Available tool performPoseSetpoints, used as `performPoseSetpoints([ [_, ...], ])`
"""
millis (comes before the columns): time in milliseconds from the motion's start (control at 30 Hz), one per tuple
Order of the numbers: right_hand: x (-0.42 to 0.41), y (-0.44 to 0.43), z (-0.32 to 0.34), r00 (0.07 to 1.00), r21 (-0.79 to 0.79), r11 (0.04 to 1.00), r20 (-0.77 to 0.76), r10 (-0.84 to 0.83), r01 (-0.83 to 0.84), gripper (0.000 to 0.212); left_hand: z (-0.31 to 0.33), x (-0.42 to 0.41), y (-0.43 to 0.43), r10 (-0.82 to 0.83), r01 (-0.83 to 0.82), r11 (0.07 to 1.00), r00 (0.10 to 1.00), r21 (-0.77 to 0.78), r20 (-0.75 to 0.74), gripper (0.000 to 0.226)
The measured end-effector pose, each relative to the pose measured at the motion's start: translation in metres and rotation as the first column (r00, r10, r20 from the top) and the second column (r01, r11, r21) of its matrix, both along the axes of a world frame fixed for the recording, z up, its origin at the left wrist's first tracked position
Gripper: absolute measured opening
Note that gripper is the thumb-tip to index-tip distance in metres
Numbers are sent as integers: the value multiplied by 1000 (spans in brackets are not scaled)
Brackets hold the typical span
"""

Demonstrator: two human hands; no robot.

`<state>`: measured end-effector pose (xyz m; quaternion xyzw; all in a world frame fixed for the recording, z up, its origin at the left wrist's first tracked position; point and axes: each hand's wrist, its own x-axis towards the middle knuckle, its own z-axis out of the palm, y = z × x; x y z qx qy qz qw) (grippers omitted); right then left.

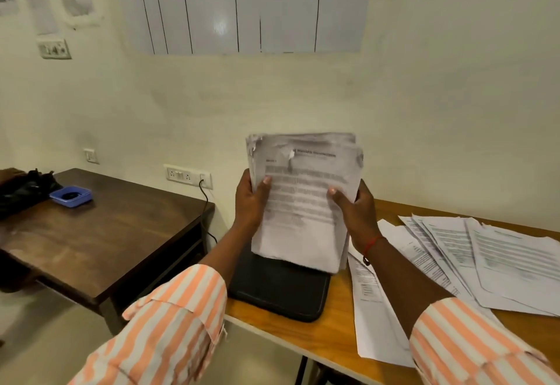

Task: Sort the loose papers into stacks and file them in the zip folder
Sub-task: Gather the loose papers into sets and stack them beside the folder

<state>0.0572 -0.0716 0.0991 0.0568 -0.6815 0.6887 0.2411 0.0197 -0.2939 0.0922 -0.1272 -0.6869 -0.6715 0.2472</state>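
Closest to us, two orange-and-white striped sleeves (pixel 169 324) reach forward over the light wooden desk (pixel 333 333). On that desk a black zip folder (pixel 278 290) lies flat and closed near the front edge. Above its far end we hold the stack of papers (pixel 303 202) upright. The left hand (pixel 250 202) grips the stack's left edge and the right hand (pixel 354 211) its right edge, with both thumbs pressed on the front sheet. We cannot tell whether the stack's lower edge touches the folder. The front sheet carries a bold heading and dense lines of print, all too blurred for us to read. A red thread (pixel 371 245) circles the right wrist. To the right, loose papers (pixel 485 257) lie fanned and overlapping on the desk, their print too small to read. Further left stands a dark desk (pixel 106 233) bearing a blue tray (pixel 71 196) and a black bag (pixel 24 190). On the wall beyond, a cable (pixel 206 199) hangs from a socket panel (pixel 188 176), and a whiteboard (pixel 242 5) hangs higher up.
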Motion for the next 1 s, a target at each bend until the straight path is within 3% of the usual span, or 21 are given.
performPoseSetpoints([
  [200,-2,-1,-42,991,50,998,132,39,-46,45,-31,8,1,-8,14,999,989,-41,146,42],
  [400,-4,-11,-48,985,172,985,169,-11,-19,44,-28,2,6,178,-148,974,967,-170,179,22],
  [533,-17,-25,-43,959,272,962,264,-100,26,47,-22,-19,-8,274,-170,944,882,-283,383,23],
  [700,-9,-27,-70,834,445,881,539,-121,-160,49,-76,-29,-32,447,-90,813,729,-575,518,34],
  [767,1,-22,-78,813,516,831,564,-145,-209,44,-91,-19,-26,530,-134,735,726,-665,439,32],
  [833,5,-13,-85,828,511,835,546,-130,-205,33,-92,-13,-13,656,-230,570,705,-789,269,32],
  [900,9,10,-83,860,503,858,477,-179,-100,24,-88,-13,10,724,-286,405,680,-868,113,41],
  [933,9,22,-80,874,541,840,421,-244,-26,21,-83,-13,17,726,-323,359,686,-876,45,46],
  [1000,14,62,-74,863,622,774,320,-391,120,21,-79,-18,42,630,-344,361,775,-867,-45,52],
])
